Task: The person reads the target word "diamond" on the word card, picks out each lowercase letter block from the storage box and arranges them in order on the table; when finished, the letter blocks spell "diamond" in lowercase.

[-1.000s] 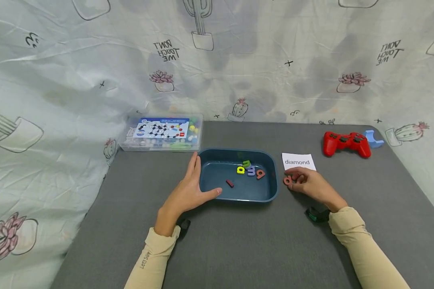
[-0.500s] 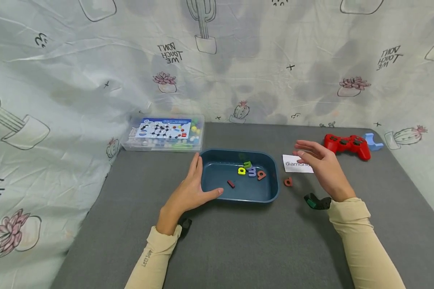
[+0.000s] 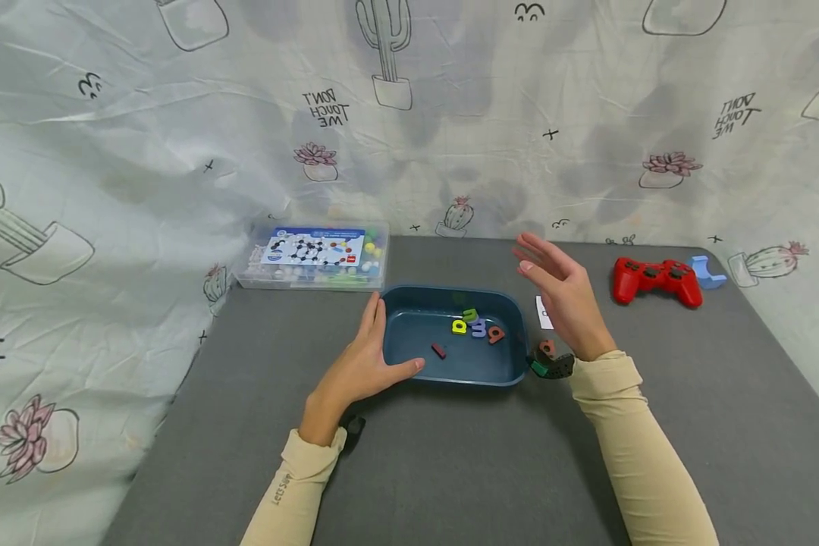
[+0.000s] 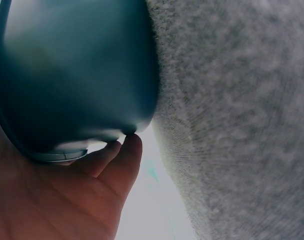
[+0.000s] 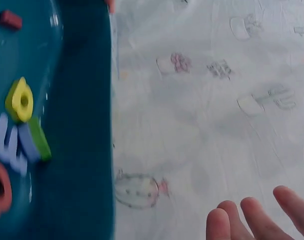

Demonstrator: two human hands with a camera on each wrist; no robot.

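A dark blue plastic tray stands mid-table. My left hand spans its near left corner, thumb at the front rim and straight fingers against the left side; the left wrist view shows those fingertips touching the outer wall. Inside lie a yellow letter, a green letter, a purple m, a red letter and a small dark red bar. Right of the tray my right hand hovers with fingers extended, holding nothing. It covers most of the white word card. A red letter shows partly beside my wrist strap.
Behind the tray on the left is a clear plastic case of molecule-model parts. A red game controller and a light blue plastic piece lie at the back right. A patterned cloth hangs behind the grey table.
My right hand let go of the red letter beside the tray, rose, and has moved left and away from me over the card. The left hand has stayed at the tray.
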